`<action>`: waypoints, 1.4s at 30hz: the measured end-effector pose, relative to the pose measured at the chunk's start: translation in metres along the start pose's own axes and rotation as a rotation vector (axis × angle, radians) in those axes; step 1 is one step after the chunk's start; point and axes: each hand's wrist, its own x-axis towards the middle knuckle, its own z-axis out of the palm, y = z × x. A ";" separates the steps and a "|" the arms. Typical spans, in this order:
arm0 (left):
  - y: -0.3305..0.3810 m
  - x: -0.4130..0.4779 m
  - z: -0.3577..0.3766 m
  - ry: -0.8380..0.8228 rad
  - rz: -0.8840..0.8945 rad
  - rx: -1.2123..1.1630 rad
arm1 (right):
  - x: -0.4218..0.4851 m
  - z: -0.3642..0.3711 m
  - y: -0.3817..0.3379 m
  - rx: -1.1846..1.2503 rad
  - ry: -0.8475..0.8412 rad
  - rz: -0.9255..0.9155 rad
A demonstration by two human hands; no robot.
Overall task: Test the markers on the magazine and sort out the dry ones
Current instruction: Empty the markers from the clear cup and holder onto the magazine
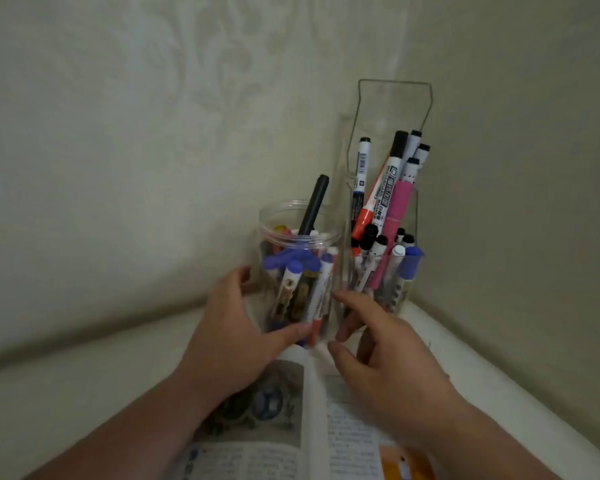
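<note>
Markers (321,292) fill round clear jar (298,220) at far corner of table (66,393); more stand in tall clear holder (395,105) just right of it; left hand (229,341) grips jar, thumb on near side, fingers curled round its left; right hand (388,362), fingers spread & bent, at holder's base, can't tell if gripping; open magazine (347,441) lies near, below both hands

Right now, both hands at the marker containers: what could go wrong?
The left hand grips the packed round jar low; tilting it could spill markers, the tall black marker first. The right hand is close to the tall container, whose markers lean high; a knock might topple it.
</note>
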 end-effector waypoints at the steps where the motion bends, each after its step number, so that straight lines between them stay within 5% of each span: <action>1: 0.003 0.002 0.002 -0.036 -0.010 -0.047 | -0.001 0.000 -0.002 0.001 -0.035 0.004; 5: 0.005 0.006 0.013 -0.167 -0.006 -0.163 | -0.002 0.002 -0.003 -0.028 -0.053 0.009; 16: -0.015 0.010 0.008 -0.074 0.074 -0.244 | -0.011 0.003 -0.010 0.158 0.144 0.052; 22: -0.018 0.006 0.001 -0.076 0.241 -0.213 | -0.013 -0.006 -0.016 0.535 0.376 -0.034; 25: -0.019 0.005 -0.006 -0.082 0.394 -0.102 | -0.011 -0.015 -0.017 0.758 0.466 0.044; 31: -0.016 0.002 -0.015 -0.100 0.549 -0.014 | -0.004 -0.024 -0.013 0.760 0.580 0.318; 42: -0.020 0.000 -0.018 -0.175 0.363 -0.192 | 0.004 -0.021 0.018 0.690 0.318 0.585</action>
